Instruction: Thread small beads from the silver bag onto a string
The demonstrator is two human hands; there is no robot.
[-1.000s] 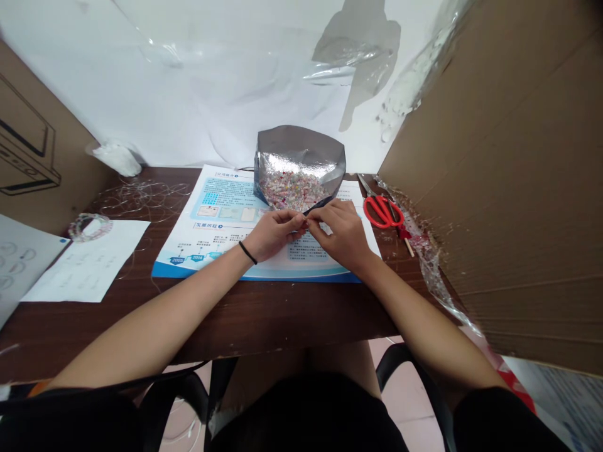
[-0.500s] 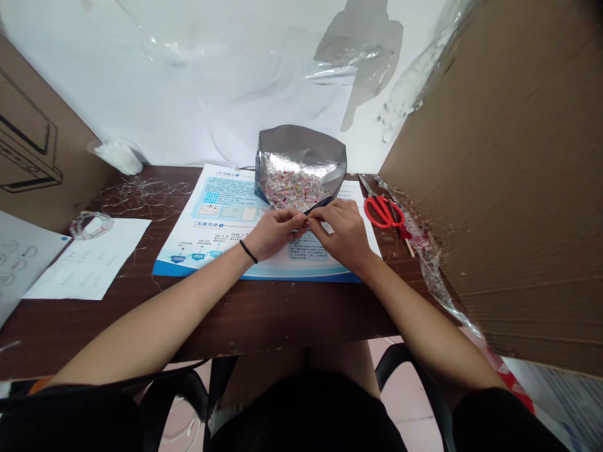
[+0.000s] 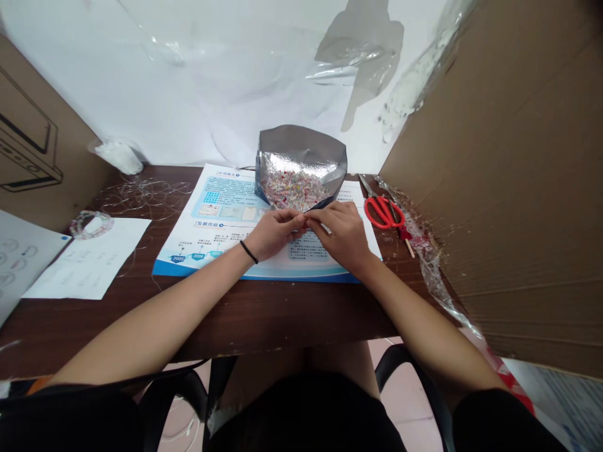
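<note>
My left hand (image 3: 277, 233) and my right hand (image 3: 342, 233) meet fingertip to fingertip over a printed sheet (image 3: 264, 267). Both are closed in a pinch, thumb against forefinger. Whatever lies between the fingertips is too small to make out. Just beyond them stands an open silver foil bag (image 3: 304, 141), its mouth facing me. A heap of small beads (image 3: 294, 188), mostly clear, pink and red, fills its lower part. The fingertips are at the bag's near lip; I cannot tell whether they touch it.
Red-handled scissors (image 3: 384, 212) lie right of the sheet. Tangled clear thread (image 3: 146, 194) and beaded loops (image 3: 92, 225) on white paper (image 3: 82, 270) are at the left. Cardboard walls (image 3: 518, 188) flank the table, with crumpled clear plastic (image 3: 436, 276) along the right one.
The fingertips of my right hand have shifted slightly left, closer against those of my left hand. My left hand, the bag and the other things stay in place.
</note>
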